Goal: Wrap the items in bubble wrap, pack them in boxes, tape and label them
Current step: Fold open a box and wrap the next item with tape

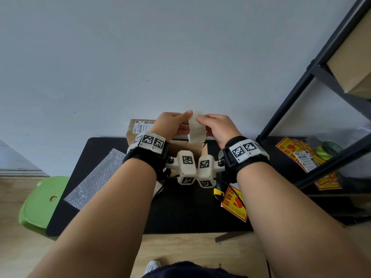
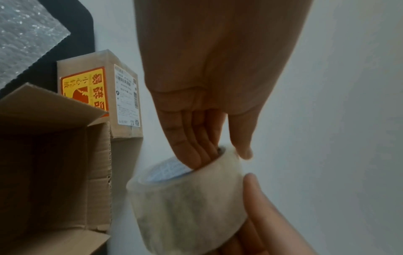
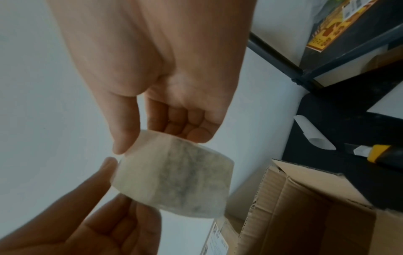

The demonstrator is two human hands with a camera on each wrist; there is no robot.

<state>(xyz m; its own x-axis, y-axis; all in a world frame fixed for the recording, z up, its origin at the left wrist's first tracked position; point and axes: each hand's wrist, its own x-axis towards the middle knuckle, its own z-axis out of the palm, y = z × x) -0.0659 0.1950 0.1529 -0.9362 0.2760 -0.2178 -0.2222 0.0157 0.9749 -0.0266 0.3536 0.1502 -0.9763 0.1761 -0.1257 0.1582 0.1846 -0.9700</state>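
Observation:
Both hands hold a whitish roll of packing tape (image 1: pixel 196 127) up in front of the wall. My left hand (image 1: pixel 181 122) has its fingers (image 2: pixel 191 155) inside the roll's core and its thumb on the outside of the tape roll (image 2: pixel 185 203). My right hand (image 1: pixel 204 125) pinches the tape roll (image 3: pixel 174 177) at its rim between thumb (image 3: pixel 122 134) and curled fingers. Below the hands an open cardboard box (image 1: pixel 186 146) stands on the black mat, flaps up. The inside of the open box (image 2: pixel 54 163) is dark. A sheet of bubble wrap (image 1: pixel 96 177) lies to the left.
A sealed box (image 2: pixel 98 94) with a fragile sticker and a shipping label stands against the wall behind the open box. A yellow utility knife (image 3: pixel 381 151) and a red-yellow sticker (image 1: pixel 234 203) lie to the right. More stickers (image 1: pixel 297 153) sit under the black shelf frame (image 1: pixel 301 101). A green stool (image 1: pixel 40 201) stands to the left.

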